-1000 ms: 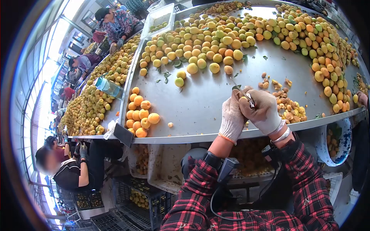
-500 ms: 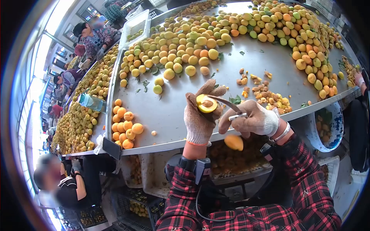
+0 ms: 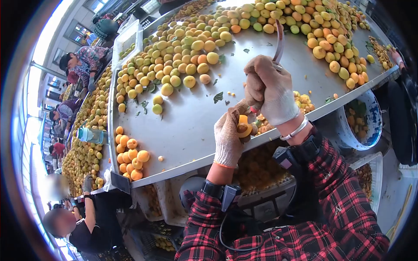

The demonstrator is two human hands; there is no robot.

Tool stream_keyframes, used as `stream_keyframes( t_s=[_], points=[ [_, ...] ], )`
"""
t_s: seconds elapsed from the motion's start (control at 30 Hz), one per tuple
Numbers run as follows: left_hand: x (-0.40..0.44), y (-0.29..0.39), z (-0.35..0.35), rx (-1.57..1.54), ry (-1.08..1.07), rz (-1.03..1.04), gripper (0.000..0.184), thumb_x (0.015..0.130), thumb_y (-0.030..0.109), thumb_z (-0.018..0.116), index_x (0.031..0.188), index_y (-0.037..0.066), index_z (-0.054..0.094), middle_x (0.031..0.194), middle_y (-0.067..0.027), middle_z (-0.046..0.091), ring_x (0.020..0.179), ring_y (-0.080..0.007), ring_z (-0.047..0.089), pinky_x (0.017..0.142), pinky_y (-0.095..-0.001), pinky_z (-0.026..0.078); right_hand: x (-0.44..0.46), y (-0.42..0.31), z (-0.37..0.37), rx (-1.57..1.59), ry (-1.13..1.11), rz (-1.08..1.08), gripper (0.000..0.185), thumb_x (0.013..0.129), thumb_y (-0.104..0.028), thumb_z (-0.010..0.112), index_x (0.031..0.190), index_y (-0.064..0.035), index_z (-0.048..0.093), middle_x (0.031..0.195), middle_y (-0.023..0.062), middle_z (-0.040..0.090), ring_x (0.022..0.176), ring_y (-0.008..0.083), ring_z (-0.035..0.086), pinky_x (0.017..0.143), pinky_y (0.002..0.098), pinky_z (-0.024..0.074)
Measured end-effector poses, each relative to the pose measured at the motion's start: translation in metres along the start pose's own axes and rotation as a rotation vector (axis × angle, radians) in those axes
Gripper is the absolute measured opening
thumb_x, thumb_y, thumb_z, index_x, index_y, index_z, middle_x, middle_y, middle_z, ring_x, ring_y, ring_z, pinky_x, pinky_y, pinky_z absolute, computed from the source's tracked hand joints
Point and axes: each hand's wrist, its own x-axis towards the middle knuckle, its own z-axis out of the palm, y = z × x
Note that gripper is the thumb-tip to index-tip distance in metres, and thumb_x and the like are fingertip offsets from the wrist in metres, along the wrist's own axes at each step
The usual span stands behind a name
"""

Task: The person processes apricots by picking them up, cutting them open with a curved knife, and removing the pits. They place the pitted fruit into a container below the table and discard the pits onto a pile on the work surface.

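Note:
Near the table's front edge, my gloved left hand [image 3: 229, 135] is closed around a cut apricot half [image 3: 244, 126] with its brown pit showing. Just above and to the right, my gloved right hand [image 3: 272, 89] grips a knife whose curved blade [image 3: 279, 43] points up and away from the fruit. The fingers of both hands meet at the apricot. Behind my right hand lies a pile of pits and cut pieces [image 3: 302, 102], partly hidden by it.
Whole apricots [image 3: 174, 56] cover the metal table's [image 3: 183, 117] far part. Orange apricots [image 3: 133, 156] sit at its left corner. Below the edge are a crate of apricot halves [image 3: 257, 167] and a blue-white basin [image 3: 374, 122]. A co-worker [image 3: 82, 226] sits at lower left.
The apricot was whole or hidden, then opened, and one half dropped below the table edge. My right hand has risen to meet my left, and the blade now points upward. The view has shifted.

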Motion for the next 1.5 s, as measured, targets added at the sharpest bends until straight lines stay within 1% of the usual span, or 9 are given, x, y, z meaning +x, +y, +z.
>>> stream_keyframes(
  t_s=[0.47,0.6,0.93,1.0,1.1,1.23,1.3,1.4,1.5],
  points=[
    [0.018,-0.031,-0.019,0.311,0.090,0.164,0.033,0.098,0.027,0.054,0.081,0.001,0.063,0.070,-0.0037,0.057,0.056,-0.0115,0.055,0.048,-0.0268,0.044,-0.011,0.029,0.000,-0.365,-0.052,-0.084,0.013,0.088,-0.011,0.073,0.093,-0.0023,0.066,0.073,-0.0073,0.057,0.068,-0.0002,0.048,0.055,0.0192,0.0399],
    [0.011,-0.025,-0.013,0.196,0.086,0.061,0.041,0.098,0.041,0.058,0.084,0.002,0.060,0.070,-0.0016,0.055,0.059,-0.0105,0.055,0.050,-0.0266,0.046,-0.008,0.036,-0.002,-0.321,-0.093,-0.121,0.015,0.088,-0.015,0.074,0.089,-0.0028,0.065,0.071,-0.0071,0.056,0.066,0.0001,0.047,0.055,0.0189,0.0401],
    [0.005,-0.025,-0.024,0.250,0.021,0.071,0.020,0.090,0.021,0.065,0.089,0.003,0.059,0.073,-0.0033,0.057,0.063,-0.0164,0.059,0.058,-0.0284,0.047,-0.009,0.013,0.001,-0.112,-0.250,0.119,0.019,0.094,-0.017,0.063,0.080,-0.0037,0.061,0.057,-0.0032,0.047,0.045,0.0051,0.042,0.042,0.0217,0.0330],
    [0.005,-0.019,-0.025,1.109,-0.123,0.774,0.026,0.074,0.005,0.071,0.096,0.005,0.057,0.078,-0.0079,0.060,0.066,-0.0255,0.061,0.059,-0.0316,0.047,-0.006,0.009,-0.001,0.232,-0.282,0.251,0.025,0.096,-0.020,0.058,0.076,-0.0052,0.055,0.054,-0.0033,0.041,0.042,0.0069,0.037,0.039,0.0228,0.0325],
    [-0.001,-0.009,-0.017,1.108,-0.161,0.895,0.042,0.063,-0.003,0.071,0.100,0.006,0.054,0.081,-0.0111,0.059,0.069,-0.0312,0.061,0.059,-0.0337,0.048,-0.004,0.013,-0.002,0.265,-0.316,0.211,0.027,0.096,-0.022,0.056,0.075,-0.0056,0.053,0.053,-0.0033,0.038,0.040,0.0077,0.034,0.038,0.0234,0.0315],
    [0.001,-0.019,-0.024,1.167,-0.107,0.867,0.035,0.066,0.000,0.071,0.097,0.006,0.056,0.082,-0.0114,0.061,0.071,-0.0313,0.062,0.062,-0.0344,0.049,-0.014,0.009,0.008,-0.116,-0.319,0.113,0.017,0.093,-0.014,0.063,0.081,-0.0032,0.061,0.059,-0.0016,0.050,0.046,0.0054,0.044,0.041,0.0214,0.0334],
    [0.003,-0.025,-0.023,0.192,0.049,0.059,0.031,0.068,0.005,0.074,0.094,0.005,0.058,0.087,-0.0102,0.064,0.076,-0.0304,0.065,0.067,-0.0360,0.052,-0.017,0.016,0.011,-0.160,-0.311,0.103,0.013,0.091,-0.012,0.066,0.084,-0.0025,0.063,0.062,-0.0017,0.052,0.050,0.0045,0.046,0.043,0.0206,0.0343],
    [0.006,-0.033,-0.034,0.631,-0.006,0.291,0.029,0.071,0.012,0.077,0.094,0.004,0.061,0.092,-0.0076,0.067,0.084,-0.0287,0.066,0.074,-0.0390,0.053,-0.018,0.015,0.012,-0.186,-0.295,0.142,0.010,0.089,-0.010,0.070,0.086,-0.0020,0.065,0.065,-0.0042,0.053,0.057,0.0022,0.048,0.048,0.0194,0.0366],
    [0.004,-0.033,-0.035,0.454,-0.207,0.301,0.041,0.074,0.014,0.077,0.110,0.003,0.060,0.107,-0.0088,0.064,0.103,-0.0288,0.063,0.089,-0.0409,0.050,-0.021,0.003,0.012,-0.166,-0.365,0.184,0.010,0.087,-0.010,0.071,0.087,-0.0019,0.066,0.067,-0.0046,0.055,0.059,0.0021,0.049,0.049,0.0193,0.0380]
  ],
)
